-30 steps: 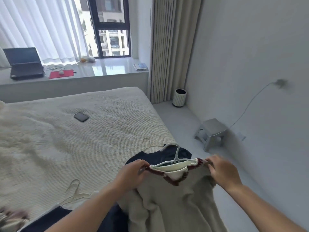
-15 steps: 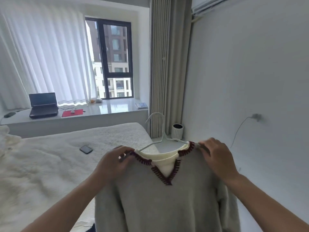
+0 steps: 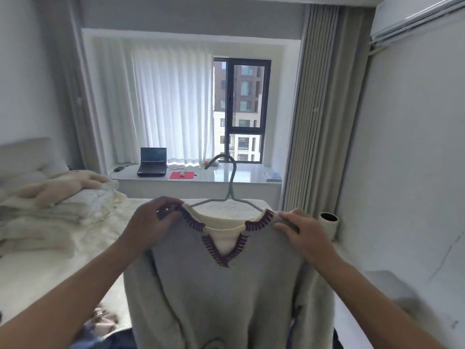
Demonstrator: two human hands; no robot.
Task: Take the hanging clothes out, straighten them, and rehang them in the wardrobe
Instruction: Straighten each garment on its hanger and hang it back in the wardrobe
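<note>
A grey V-neck sweater [image 3: 226,298] with dark red stitching at the collar and a cream inner layer hangs on a pale wire hanger [image 3: 230,195], held up in front of me. My left hand [image 3: 153,222] grips the sweater's left shoulder. My right hand [image 3: 302,233] grips the right shoulder. The hanger's hook stands upright above the collar. No wardrobe is in view.
A bed [image 3: 50,260] with rumpled cream bedding lies to the left, with dark clothes [image 3: 110,338] at its near corner. A window ledge [image 3: 201,178] carries a laptop [image 3: 153,162] and a red pad. A small bin [image 3: 329,222] stands by the right wall and curtain.
Both hands have lifted the sweater on its hanger up off the bed to chest height. My view has tilted up from the bed toward the window.
</note>
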